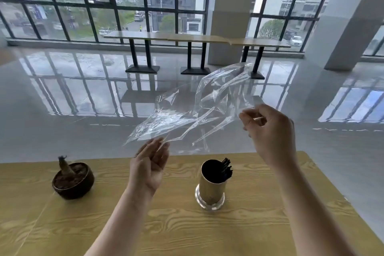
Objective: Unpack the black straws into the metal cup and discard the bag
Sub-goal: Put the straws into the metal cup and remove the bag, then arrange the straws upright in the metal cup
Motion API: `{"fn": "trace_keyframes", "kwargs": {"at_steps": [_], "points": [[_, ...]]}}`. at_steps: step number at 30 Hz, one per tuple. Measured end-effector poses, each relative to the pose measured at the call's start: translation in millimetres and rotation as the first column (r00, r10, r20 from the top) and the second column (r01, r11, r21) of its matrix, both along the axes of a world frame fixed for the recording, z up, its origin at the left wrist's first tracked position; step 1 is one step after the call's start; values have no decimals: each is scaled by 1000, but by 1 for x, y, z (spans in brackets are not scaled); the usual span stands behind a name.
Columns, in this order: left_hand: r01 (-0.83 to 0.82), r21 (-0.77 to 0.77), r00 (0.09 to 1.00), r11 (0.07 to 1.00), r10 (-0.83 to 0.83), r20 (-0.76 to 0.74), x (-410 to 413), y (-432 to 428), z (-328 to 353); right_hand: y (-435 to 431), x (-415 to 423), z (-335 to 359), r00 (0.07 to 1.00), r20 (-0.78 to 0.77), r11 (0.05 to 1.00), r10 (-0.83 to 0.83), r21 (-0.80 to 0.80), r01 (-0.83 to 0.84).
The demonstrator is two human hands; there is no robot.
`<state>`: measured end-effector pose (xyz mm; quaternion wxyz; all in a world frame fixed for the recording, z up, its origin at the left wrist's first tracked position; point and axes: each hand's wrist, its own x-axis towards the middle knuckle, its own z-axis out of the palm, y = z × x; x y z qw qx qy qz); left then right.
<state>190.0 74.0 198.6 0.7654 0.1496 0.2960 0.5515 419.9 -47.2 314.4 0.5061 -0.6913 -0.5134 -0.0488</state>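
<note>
A clear, crumpled plastic bag hangs in the air above the table's far edge, and it looks empty. My right hand pinches the bag's right edge between thumb and fingers. My left hand is palm up under the bag's lower left corner, fingertips touching the film with the fingers apart. Below the hands, a metal cup stands upright on the wooden table. A bundle of black straws leans against the cup's right inner side, their ends above the rim.
A dark round bowl holding soil and a stubby plant stem sits on the table at the left. Beyond the table lie a glossy floor, a long bench table by the windows, and pillars at the right.
</note>
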Motion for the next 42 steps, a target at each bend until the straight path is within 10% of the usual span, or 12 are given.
{"fn": "trace_keyframes", "kwargs": {"at_steps": [10, 18, 28, 35, 39, 42], "points": [[-208, -102, 938, 973, 169, -303, -141, -18, -37, 37, -86, -99, 908, -370, 960, 195, -116, -254], [-318, -175, 707, 932, 110, -699, -202, -61, -121, 41, -134, -203, 812, -576, 862, 97, -359, -358], [-259, -193, 287, 946, -116, -951, -235, -85, -184, 36, -163, -279, 872, -483, 681, -77, -664, -307], [-434, -284, 352, 855, -130, -927, -242, -94, -201, 22, -166, -297, 886, -455, 616, -95, -726, -307], [-469, -193, 60, 862, -186, -981, -242, -109, -196, 17, -164, -309, 944, -326, 577, -56, -782, -236], [-204, -93, -360, 975, -162, -919, -234, -123, -196, 13, -168, -311, 985, -159, 546, 68, -820, -171]]}}
